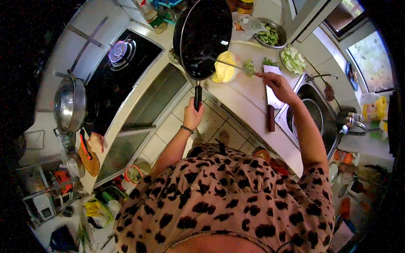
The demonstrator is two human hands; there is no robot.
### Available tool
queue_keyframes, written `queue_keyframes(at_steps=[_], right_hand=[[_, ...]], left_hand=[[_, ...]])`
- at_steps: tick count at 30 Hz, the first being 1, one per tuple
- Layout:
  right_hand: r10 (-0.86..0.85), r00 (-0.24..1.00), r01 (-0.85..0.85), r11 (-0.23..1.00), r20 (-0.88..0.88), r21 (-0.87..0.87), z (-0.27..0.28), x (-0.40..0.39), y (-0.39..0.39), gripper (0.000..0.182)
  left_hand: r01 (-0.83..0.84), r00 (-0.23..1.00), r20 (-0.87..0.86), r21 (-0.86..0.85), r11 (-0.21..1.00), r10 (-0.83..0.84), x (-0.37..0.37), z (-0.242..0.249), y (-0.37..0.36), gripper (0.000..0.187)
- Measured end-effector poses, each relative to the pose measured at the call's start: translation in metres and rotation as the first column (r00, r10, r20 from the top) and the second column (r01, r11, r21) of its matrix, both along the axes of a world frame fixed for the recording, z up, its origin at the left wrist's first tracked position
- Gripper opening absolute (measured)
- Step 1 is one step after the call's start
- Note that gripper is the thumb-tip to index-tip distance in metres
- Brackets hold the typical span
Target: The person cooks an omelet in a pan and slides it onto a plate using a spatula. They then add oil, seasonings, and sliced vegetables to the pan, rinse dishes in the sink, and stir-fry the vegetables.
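My left hand (193,114) is wrapped round the black handle of a wok (202,33), which is tilted steeply on its side. Below the wok's lower rim, a bowl of yellow scrambled egg (226,67) sits on the counter. My right hand (276,86) grips a long thin-handled utensil (236,66) that reaches across the bowl to the wok; its far end is hidden in the dark pan. Under my right forearm lies a cleaver (271,114) with a brown handle. Chopped green pieces (249,67) are beside the blade.
A gas burner (119,51) burns at the left, near a steel lidded pan (69,104). Sliced pale-green vegetable fills a plate (282,57), and leafy greens lie in a metal bowl (283,31). The sink (291,122) with its tap (325,76) is at the right.
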State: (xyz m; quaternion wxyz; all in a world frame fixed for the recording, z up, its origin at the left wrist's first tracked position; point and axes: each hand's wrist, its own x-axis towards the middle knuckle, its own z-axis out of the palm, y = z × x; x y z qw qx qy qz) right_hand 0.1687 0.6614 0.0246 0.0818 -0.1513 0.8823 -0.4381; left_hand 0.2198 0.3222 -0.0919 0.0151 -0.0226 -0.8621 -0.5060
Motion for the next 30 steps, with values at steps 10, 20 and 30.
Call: queue_keyframes(at_steps=[10, 20, 30], right_hand=[[0.220, 0.944, 0.000, 0.745, -0.245, 0.668, 0.050, -0.025, 0.049, 0.022], [0.043, 0.931, 0.225, 0.714, -0.363, 0.663, 0.042, 0.014, 0.026, 0.035], [-0.213, 0.913, 0.386, 0.721, -0.347, 0.575, -0.003, 0.096, 0.028, 0.030]], left_hand=[[-0.022, 0.997, 0.078, -0.032, 0.999, 0.024, 0.002, 0.004, -0.003, 0.022], [-0.044, 0.997, -0.064, -0.089, 0.995, 0.039, -0.005, 0.009, -0.013, 0.022], [-0.165, 0.936, 0.351, 0.518, 0.839, -0.032, 0.009, 0.060, -0.042, 0.017]])
